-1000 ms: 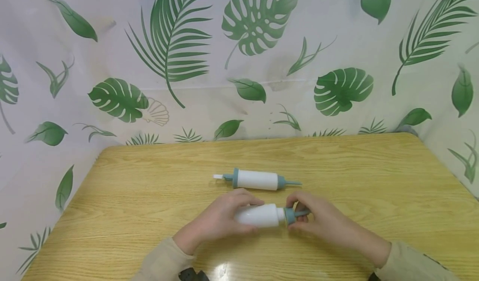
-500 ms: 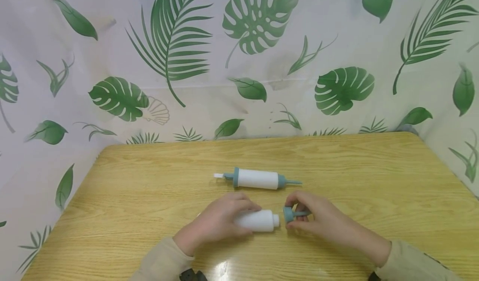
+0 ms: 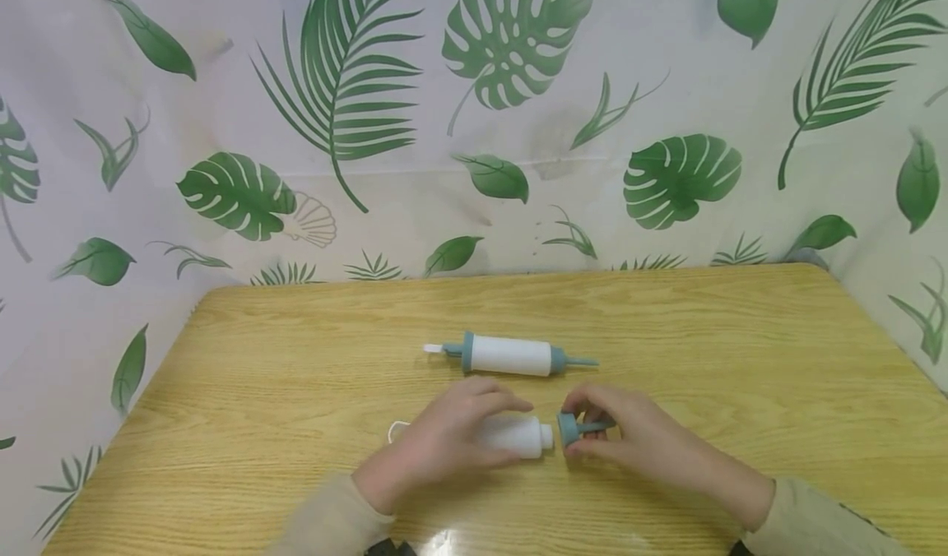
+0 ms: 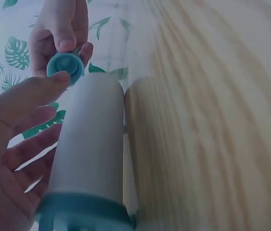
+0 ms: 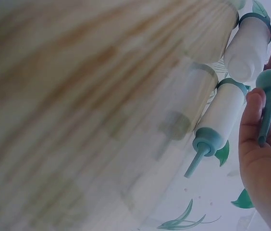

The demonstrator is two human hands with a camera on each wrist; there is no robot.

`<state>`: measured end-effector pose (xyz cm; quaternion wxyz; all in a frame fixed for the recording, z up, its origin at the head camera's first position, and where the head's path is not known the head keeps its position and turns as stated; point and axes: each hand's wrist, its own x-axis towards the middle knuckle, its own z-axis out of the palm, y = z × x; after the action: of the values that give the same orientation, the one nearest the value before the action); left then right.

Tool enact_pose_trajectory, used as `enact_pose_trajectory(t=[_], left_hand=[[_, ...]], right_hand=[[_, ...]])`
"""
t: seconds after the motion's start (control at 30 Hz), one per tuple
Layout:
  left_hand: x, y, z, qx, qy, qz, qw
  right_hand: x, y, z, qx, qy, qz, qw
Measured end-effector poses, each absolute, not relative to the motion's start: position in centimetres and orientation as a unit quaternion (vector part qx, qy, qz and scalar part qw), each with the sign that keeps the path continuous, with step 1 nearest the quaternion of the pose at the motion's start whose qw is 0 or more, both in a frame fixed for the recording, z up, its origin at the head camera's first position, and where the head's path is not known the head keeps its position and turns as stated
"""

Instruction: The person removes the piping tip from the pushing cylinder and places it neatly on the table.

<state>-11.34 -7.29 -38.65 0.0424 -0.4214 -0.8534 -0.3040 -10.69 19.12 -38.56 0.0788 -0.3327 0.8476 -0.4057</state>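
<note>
A white syringe-like barrel [image 3: 524, 436] lies on the table, its bare threaded neck pointing right. My left hand [image 3: 461, 434] is over it, fingers loosely extended; the left wrist view shows the spread fingers beside the barrel [image 4: 90, 139] and its teal collar [image 4: 82, 209]. A white loop [image 3: 397, 429] pokes out behind that hand. My right hand [image 3: 625, 426] pinches a teal nozzle cap [image 3: 569, 429] just right of the neck, with a small gap between them. The cap's hollow end [image 4: 66, 65] faces the barrel, and its thin spout [image 5: 267, 118] points back toward the right palm.
Behind the hands lies a second syringe [image 3: 511, 355], white with teal ends, nozzle attached and pointing right. The wood-grain table [image 3: 296, 359] runs back to a leaf-patterned curtain [image 3: 415, 210].
The nozzle cap has come off the barrel's neck, staying in my right hand. The barrel has lowered onto the table; my left hand's fingers have loosened from it and shifted slightly right.
</note>
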Motion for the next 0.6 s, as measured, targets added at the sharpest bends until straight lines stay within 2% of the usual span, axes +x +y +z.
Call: enact_pose_trajectory(t=[0.6], left_hand=[[-11.1,-3.9,-38.4,-0.402,-0.841,-0.362,0.03]], right_hand=[[-10.2,19.0,-37.9,-0.333,0.84,-0.421,0.079]])
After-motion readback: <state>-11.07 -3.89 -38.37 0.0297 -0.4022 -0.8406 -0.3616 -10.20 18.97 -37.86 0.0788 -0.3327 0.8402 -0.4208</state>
